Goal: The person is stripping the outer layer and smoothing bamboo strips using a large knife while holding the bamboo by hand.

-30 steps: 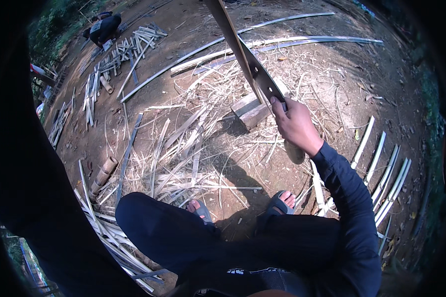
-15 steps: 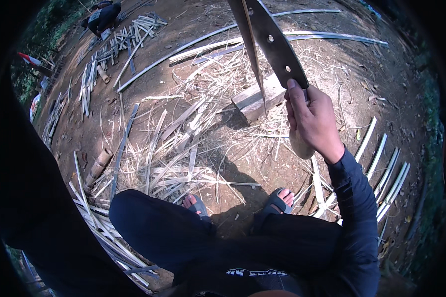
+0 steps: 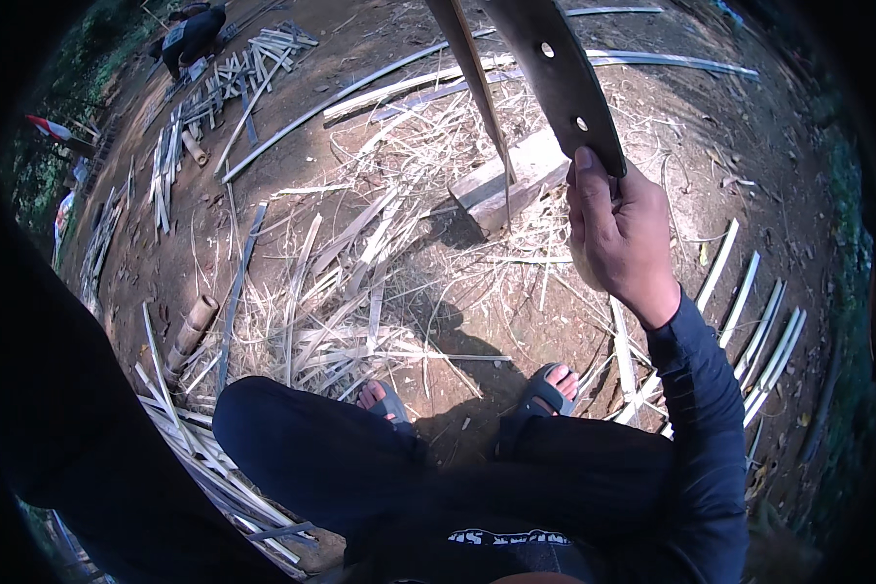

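Observation:
My right hand (image 3: 623, 229) is closed around the grip end of a machete (image 3: 566, 88). Its broad dark blade has round holes along it, and its tip runs out past the top edge. Left of the blade stands a long thin bamboo strip (image 3: 477, 76), nearly upright, its upper end out of the picture. The strip's lower end comes down in front of a squared wooden block (image 3: 482, 202); whether they touch I cannot tell. My left hand is out of view; a dark shape, apparently my left sleeve, fills the left side.
Thin shavings (image 3: 419, 209) litter the ground around the block. Split strips (image 3: 764, 341) lie at my right, more strips (image 3: 234, 487) at my left beside a bamboo piece (image 3: 190, 336). Long strips (image 3: 380, 83) lie beyond. Another person (image 3: 193, 37) bends down at the far left.
The machete and my right hand have shifted slightly right, with the blade higher in the picture. The bamboo strip has moved a little left. The whole view has shifted slightly.

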Demonstrator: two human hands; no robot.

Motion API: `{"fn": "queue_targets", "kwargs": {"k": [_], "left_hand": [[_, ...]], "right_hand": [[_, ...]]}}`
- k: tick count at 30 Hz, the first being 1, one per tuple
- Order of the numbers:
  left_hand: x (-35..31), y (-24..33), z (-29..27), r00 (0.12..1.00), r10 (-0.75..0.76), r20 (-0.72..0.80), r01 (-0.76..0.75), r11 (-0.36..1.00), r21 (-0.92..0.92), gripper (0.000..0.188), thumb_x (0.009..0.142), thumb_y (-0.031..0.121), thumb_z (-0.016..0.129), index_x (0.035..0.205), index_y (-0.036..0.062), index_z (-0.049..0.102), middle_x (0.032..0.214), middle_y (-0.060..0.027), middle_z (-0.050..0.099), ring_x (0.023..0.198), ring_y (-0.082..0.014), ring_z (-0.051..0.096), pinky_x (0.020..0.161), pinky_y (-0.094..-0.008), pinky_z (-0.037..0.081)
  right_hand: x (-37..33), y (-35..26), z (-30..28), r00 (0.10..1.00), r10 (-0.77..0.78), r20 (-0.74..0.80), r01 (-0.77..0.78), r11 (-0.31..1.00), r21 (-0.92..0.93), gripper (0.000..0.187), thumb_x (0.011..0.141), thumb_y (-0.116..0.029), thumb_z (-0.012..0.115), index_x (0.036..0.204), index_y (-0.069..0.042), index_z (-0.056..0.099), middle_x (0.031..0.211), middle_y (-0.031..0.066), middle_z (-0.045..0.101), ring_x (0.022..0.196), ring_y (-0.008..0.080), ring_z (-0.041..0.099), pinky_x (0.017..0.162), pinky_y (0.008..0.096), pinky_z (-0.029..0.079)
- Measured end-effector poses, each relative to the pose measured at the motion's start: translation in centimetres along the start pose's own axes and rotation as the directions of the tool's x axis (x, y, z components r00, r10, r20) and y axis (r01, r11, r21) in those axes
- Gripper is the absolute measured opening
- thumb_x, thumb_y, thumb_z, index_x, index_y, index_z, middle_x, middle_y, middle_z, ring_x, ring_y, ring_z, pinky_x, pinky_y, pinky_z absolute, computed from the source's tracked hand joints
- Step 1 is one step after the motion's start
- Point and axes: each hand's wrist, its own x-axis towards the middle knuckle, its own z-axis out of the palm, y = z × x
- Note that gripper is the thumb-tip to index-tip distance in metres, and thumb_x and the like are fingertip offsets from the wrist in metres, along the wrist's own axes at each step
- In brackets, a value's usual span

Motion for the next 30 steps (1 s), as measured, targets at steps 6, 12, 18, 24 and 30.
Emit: {"fn": "queue_targets", "kwargs": {"k": [6, 12, 18, 24, 30], "left_hand": [[-0.1, -0.7, 1.3, 1.000, 0.005, 0.018, -0.005, 1.000, -0.026, 0.034, 0.100, 0.032, 0.050, 0.073, 0.0104, 0.047, 0.064, 0.0014, 0.045, 0.056, -0.0106, 0.044, 0.054, -0.0280, 0.038], [0.4, -0.5, -0.3, 1.000, -0.001, 0.008, 0.001, 1.000, -0.010, 0.034, 0.100, 0.032, 0.050, 0.073, 0.0105, 0.047, 0.064, 0.0011, 0.045, 0.056, -0.0109, 0.045, 0.054, -0.0282, 0.038], [0.1, -1.4, 1.4, 1.000, 0.013, 0.021, -0.012, 1.000, -0.025, 0.034, 0.100, 0.031, 0.049, 0.072, 0.0106, 0.047, 0.064, 0.0007, 0.046, 0.056, -0.0112, 0.045, 0.055, -0.0284, 0.038], [0.4, -1.1, 0.0, 1.000, 0.002, 0.008, -0.002, 1.000, -0.013, 0.034, 0.100, 0.031, 0.049, 0.072, 0.0106, 0.047, 0.064, 0.0004, 0.046, 0.057, -0.0115, 0.045, 0.055, -0.0285, 0.039], [0.1, -1.6, 1.0, 1.000, 0.015, 0.017, -0.015, 1.000, -0.021, 0.034, 0.100, 0.030, 0.048, 0.072, 0.0107, 0.047, 0.064, 0.0001, 0.046, 0.057, -0.0118, 0.046, 0.056, -0.0287, 0.039]], "right_hand": [[-0.3, 6.1, 1.6, 0.922, 0.334, 0.196, -0.278, 0.923, -0.267, 0.039, 0.096, -0.030, 0.057, 0.086, 0.006, 0.064, 0.066, 0.0240, 0.062, 0.062, 0.0382, 0.064, 0.061, 0.0440, 0.048], [-0.1, 1.4, 1.1, 0.999, 0.046, 0.012, -0.046, 0.998, 0.033, 0.026, 0.096, -0.022, 0.059, 0.095, 0.004, 0.064, 0.060, 0.0180, 0.058, 0.050, 0.0324, 0.057, 0.053, 0.0415, 0.044], [0.1, 5.7, 2.0, 0.951, 0.280, 0.131, -0.244, 0.939, -0.241, 0.043, 0.098, -0.033, 0.054, 0.084, 0.006, 0.064, 0.059, 0.0196, 0.058, 0.053, 0.0353, 0.059, 0.056, 0.0428, 0.046], [-0.3, 0.2, 1.3, 0.995, -0.096, 0.008, 0.096, 0.995, -0.002, 0.026, 0.097, -0.023, 0.059, 0.093, 0.003, 0.062, 0.059, 0.0165, 0.057, 0.049, 0.0273, 0.060, 0.051, 0.0393, 0.045], [1.4, 7.3, 2.0, 0.912, 0.367, 0.183, -0.321, 0.916, -0.239, 0.040, 0.097, -0.029, 0.055, 0.084, 0.007, 0.064, 0.065, 0.0254, 0.061, 0.065, 0.0387, 0.065, 0.064, 0.0425, 0.050]]}}
